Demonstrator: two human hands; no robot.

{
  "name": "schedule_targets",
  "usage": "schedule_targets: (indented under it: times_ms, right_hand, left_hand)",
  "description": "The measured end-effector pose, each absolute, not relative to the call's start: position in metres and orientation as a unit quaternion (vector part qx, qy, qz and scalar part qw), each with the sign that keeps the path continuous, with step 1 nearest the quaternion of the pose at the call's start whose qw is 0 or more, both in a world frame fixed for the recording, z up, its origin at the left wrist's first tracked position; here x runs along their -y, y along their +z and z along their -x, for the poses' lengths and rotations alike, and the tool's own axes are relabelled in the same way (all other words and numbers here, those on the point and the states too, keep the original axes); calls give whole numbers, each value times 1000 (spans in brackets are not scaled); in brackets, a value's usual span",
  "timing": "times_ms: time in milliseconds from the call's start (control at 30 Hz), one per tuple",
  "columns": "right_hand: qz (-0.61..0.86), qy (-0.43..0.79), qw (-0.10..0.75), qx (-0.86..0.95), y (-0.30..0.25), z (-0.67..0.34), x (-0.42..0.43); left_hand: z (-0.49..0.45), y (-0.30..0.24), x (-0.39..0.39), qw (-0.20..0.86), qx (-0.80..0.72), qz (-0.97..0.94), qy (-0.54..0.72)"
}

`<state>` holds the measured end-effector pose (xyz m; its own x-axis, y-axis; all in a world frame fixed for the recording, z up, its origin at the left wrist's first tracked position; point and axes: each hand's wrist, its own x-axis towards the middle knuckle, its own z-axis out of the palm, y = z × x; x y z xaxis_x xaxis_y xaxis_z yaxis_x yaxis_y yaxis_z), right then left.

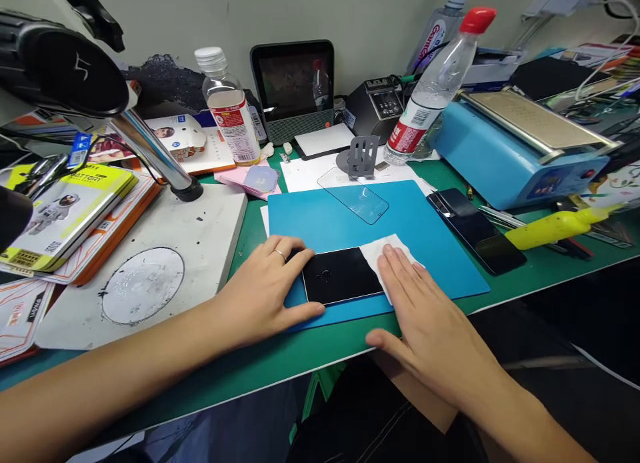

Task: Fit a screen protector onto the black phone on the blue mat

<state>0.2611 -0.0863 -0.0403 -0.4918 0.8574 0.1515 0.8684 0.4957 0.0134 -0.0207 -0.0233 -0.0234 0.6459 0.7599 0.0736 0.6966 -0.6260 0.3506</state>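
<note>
A black phone (340, 275) lies screen-up on a blue mat (400, 223) near the table's front edge. My left hand (270, 286) cups the phone's left end, thumb along its near edge and fingers curled at its far corner, holding it in place. My right hand (425, 309) lies flat with fingers together, pressing a white wipe (387, 249) onto the phone's right end. A clear glass screen protector (356, 195) rests on the mat behind the phone, apart from both hands.
A second dark phone (475, 229) lies right of the mat, beside a yellow tool (555, 226) and a blue machine (515, 143). Two bottles (231, 106) (435, 83), a small screen (294, 83) and a grey stand (364, 157) stand behind. A microscope post (150, 149) and white base (165, 263) sit left.
</note>
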Motion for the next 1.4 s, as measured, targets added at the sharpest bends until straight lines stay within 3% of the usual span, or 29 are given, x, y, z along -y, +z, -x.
schedule_targets:
  times_ms: [333,567,967,1167,1400]
  right_hand:
    - [475,5,66,878,-37,-224,80]
    - [448,102,88,884,-31,-184,66]
    - [423,-6,93,902,-35,-228,95]
    - [485,46,110,866,-38,-178,72]
    - [446,59,156,879,-42,-153,90]
  left_hand:
    - [19,-24,24,162,-413,-887,127]
    - [24,-22,25,282,-426,-840,184]
    - [27,-20,26,321,-424,-816,226]
    - [30,-21,25,318,-406,-813,269]
    - [28,-19,26,311,-398,-827,247]
